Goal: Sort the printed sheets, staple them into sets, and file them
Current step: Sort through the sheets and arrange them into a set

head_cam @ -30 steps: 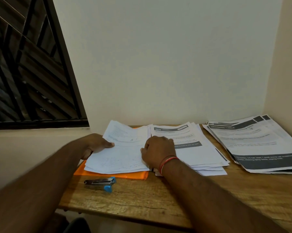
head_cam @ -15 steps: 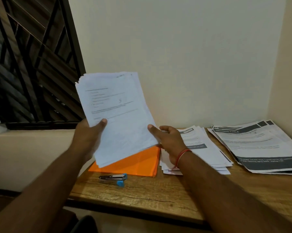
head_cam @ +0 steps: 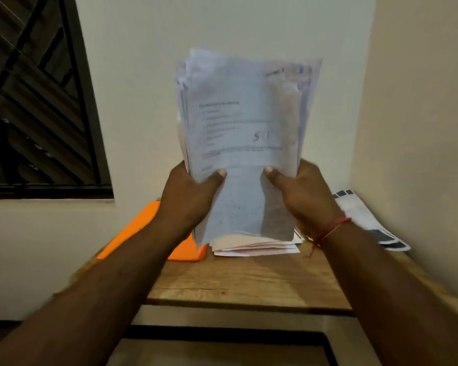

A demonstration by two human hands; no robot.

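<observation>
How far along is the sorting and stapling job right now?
Early. Done: nothing stapled or filed that shows. In hand: left hand and right hand hold a loose stack of sheets upright. Left: two piles and the orange folder wait on the desk.

Single view, head-worn wide-angle camera. Position: above and just in front of the wooden table (head_cam: 243,283), at its near edge. Facing: forward and slightly down, toward the wall corner behind the table. Range: close; both forearms enter from the bottom corners, and the stack of sheets (head_cam: 245,143) held above the table fills the centre, blurred. Left of the table, a barred window (head_cam: 37,101). No second view; no shared area.
</observation>
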